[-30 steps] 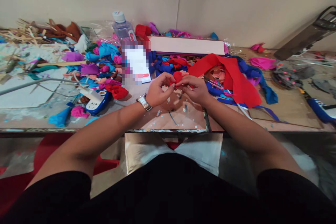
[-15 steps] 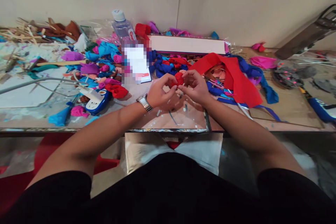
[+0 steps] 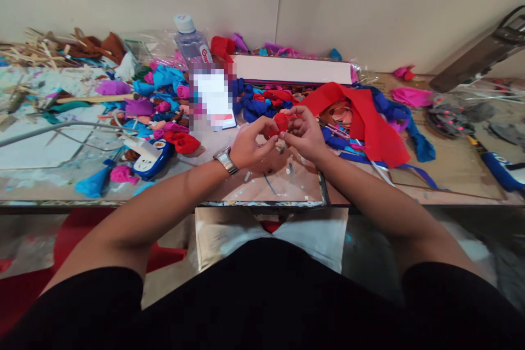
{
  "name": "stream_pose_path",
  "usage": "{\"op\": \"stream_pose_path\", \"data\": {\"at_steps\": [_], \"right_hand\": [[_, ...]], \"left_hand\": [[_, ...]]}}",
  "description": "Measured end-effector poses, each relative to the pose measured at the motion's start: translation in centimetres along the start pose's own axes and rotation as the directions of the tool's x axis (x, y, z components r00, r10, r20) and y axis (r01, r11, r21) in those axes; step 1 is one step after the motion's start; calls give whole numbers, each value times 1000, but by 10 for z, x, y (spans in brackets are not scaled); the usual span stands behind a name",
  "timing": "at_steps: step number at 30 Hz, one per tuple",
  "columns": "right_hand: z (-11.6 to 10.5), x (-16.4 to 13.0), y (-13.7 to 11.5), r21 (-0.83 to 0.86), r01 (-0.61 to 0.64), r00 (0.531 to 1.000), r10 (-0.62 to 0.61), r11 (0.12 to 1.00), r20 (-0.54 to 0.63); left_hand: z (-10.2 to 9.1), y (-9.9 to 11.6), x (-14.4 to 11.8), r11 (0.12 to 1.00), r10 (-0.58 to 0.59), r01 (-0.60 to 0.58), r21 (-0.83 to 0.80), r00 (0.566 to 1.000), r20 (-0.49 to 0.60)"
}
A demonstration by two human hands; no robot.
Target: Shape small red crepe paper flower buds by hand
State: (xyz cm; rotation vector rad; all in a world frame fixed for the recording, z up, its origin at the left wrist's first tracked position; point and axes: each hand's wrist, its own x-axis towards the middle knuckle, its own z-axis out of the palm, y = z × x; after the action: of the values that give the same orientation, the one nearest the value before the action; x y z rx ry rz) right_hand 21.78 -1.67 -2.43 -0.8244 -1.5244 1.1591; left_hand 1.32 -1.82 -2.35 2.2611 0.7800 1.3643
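A: From the head view, grasping what?

B: Pinching a crumpled red piece (image 3: 280, 122) — between the curled fingers (image 3: 302, 112) of left hand (image 3: 249, 145) and right hand (image 3: 308, 135).

A: And held where?

B: Over the desk (image 3: 241, 188), back from the front edge.

A: Worth noting nearby?

B: See a broad red strip (image 3: 381, 136) lying to the right of the right hand, a clear bottle (image 3: 193, 48) near the back edge — and a blue-and-white socket block (image 3: 151, 161) close to the front edge, left of the hands.

Red "Gan" on the bottle (image 3: 192, 50)
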Motion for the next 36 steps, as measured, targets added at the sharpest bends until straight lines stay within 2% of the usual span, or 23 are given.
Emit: {"op": "stream_pose_path", "data": {"at_steps": [4,8,11,15,20,23,29,36], "right_hand": [[-2,1,4,91,-36,996,28,995,85],[-6,2,7,146,-65,993,49,987,107],[-9,3,9,112,-62,993,50,992,111],[-11,3,9,15,-69,987,66,997,145],[-8,3,9,-64,-1,992,9,998,124],[-7,2,8,-90,19,993,-8,996,117],[-5,1,2,-115,-93,991,103,989,90],[-4,2,2,-108,-101,993,107,989,45]], "left_hand": [[1,0,-1,998,-17,17,-52,1000,7],[0,0,-1,997,-3,6,-76,999,46],[1,-2,-2,998,7,-3,-65,998,68],[4,-6,-2,996,-53,58,-74,997,64],[6,-11,0,980,-94,90,-176,996,-15],[6,-10,0,979,-93,86,-184,995,-30],[2,-7,0,994,-99,100,-49,995,7],[3,-11,0,992,-98,98,-84,995,3]]}}
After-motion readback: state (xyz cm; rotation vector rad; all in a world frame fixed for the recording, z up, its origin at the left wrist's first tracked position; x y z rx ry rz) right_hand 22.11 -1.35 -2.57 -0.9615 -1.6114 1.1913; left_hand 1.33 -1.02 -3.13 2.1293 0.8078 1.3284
